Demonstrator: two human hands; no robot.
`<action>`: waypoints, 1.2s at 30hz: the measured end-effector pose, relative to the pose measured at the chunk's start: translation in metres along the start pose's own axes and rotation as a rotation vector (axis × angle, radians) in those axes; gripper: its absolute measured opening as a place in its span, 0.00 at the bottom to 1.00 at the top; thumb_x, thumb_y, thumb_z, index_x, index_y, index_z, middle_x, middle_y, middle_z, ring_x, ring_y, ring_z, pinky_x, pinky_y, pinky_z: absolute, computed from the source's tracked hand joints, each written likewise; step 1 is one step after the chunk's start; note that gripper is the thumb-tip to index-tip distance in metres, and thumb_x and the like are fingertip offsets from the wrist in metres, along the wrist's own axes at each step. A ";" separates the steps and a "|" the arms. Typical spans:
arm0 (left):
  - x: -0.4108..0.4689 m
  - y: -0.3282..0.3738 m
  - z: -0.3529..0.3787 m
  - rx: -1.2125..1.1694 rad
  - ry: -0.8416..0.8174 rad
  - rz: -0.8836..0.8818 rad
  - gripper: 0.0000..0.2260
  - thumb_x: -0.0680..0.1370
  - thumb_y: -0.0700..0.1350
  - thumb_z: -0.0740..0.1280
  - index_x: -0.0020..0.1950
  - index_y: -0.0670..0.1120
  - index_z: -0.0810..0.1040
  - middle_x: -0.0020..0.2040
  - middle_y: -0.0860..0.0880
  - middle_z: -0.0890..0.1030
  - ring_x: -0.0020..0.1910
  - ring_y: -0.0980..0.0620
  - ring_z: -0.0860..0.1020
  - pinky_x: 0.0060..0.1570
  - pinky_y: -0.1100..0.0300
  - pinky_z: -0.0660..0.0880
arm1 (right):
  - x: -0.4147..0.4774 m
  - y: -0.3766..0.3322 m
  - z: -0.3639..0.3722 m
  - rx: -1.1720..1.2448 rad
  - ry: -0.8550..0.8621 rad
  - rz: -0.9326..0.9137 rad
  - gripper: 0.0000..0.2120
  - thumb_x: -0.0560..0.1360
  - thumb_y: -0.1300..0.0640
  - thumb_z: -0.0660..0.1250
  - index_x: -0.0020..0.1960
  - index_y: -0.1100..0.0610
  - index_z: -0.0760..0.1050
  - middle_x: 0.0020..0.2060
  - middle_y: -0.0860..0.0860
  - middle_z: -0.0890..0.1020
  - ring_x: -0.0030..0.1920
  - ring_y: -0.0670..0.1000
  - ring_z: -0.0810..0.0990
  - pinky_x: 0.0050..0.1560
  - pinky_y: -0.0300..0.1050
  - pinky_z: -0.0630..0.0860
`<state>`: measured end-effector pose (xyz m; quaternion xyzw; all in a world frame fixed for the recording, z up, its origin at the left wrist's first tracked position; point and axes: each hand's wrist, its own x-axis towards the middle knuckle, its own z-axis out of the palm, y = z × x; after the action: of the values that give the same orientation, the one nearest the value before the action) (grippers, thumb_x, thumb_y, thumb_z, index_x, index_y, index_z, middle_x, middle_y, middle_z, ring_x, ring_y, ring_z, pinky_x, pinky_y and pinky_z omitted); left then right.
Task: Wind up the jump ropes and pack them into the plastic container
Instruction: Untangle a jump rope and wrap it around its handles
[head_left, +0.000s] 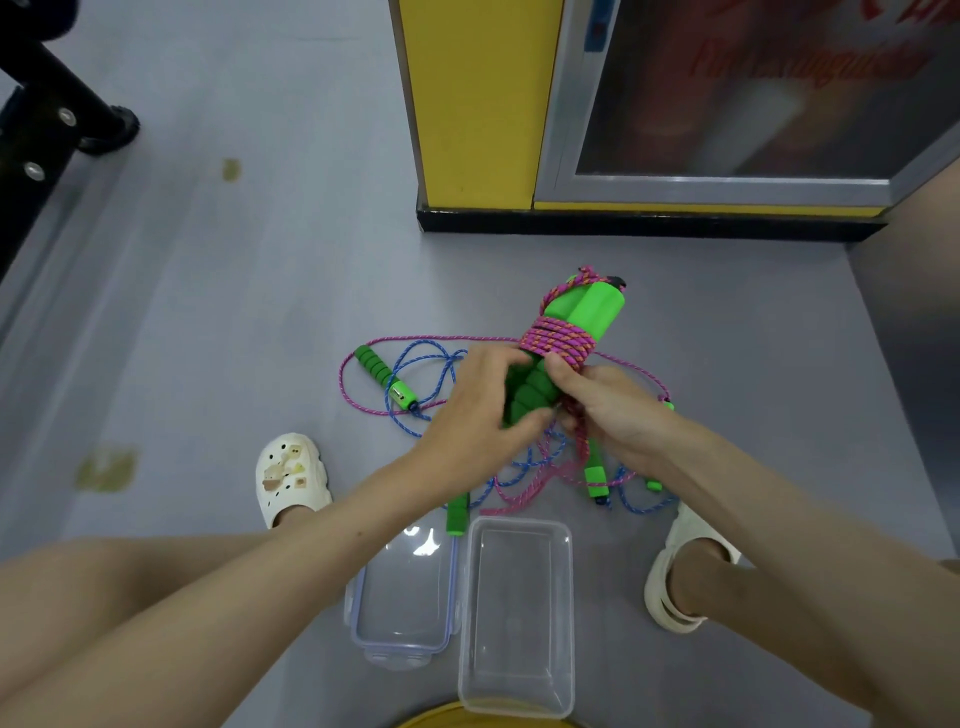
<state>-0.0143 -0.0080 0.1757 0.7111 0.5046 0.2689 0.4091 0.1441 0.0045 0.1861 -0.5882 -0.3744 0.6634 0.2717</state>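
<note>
Head view: both hands meet above the grey floor (208, 312). The left hand (483, 405) curls its fingers round the green handles (589, 306) of the pink jump rope (561, 343), whose cord is wound in tight turns around them — the right hand (618, 410) pinches loose pink cord just beside the coil. A blue jump rope (427, 344) lies tangled on the floor beneath. Nearer the person sits the clear plastic container (514, 613) — open, its lid (405, 597) just beside it.

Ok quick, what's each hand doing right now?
Left hand: closed around the green handles.
Right hand: pinching the pink rope wound around them.
</note>
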 end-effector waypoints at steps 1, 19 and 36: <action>0.003 0.002 -0.003 -0.113 0.029 -0.102 0.25 0.70 0.53 0.69 0.63 0.49 0.64 0.61 0.47 0.68 0.61 0.52 0.71 0.60 0.53 0.73 | -0.001 0.000 0.001 -0.001 -0.024 0.002 0.18 0.76 0.44 0.62 0.44 0.59 0.78 0.29 0.48 0.77 0.28 0.45 0.68 0.32 0.38 0.66; 0.011 -0.003 -0.019 -0.071 -0.010 -0.286 0.36 0.65 0.51 0.79 0.69 0.52 0.66 0.53 0.57 0.78 0.50 0.58 0.79 0.50 0.58 0.79 | -0.007 -0.004 -0.005 -0.240 -0.080 0.064 0.10 0.80 0.60 0.61 0.44 0.60 0.80 0.27 0.53 0.74 0.21 0.43 0.62 0.22 0.34 0.60; -0.001 0.003 -0.011 0.596 0.031 -0.087 0.38 0.68 0.66 0.70 0.73 0.56 0.60 0.51 0.50 0.76 0.47 0.47 0.78 0.42 0.52 0.76 | -0.010 -0.005 0.000 -0.290 -0.085 0.110 0.19 0.81 0.59 0.58 0.34 0.61 0.75 0.19 0.51 0.72 0.17 0.44 0.60 0.21 0.36 0.60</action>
<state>-0.0220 -0.0061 0.1845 0.7733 0.5976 0.1017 0.1858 0.1454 -0.0011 0.1960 -0.6123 -0.4446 0.6405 0.1312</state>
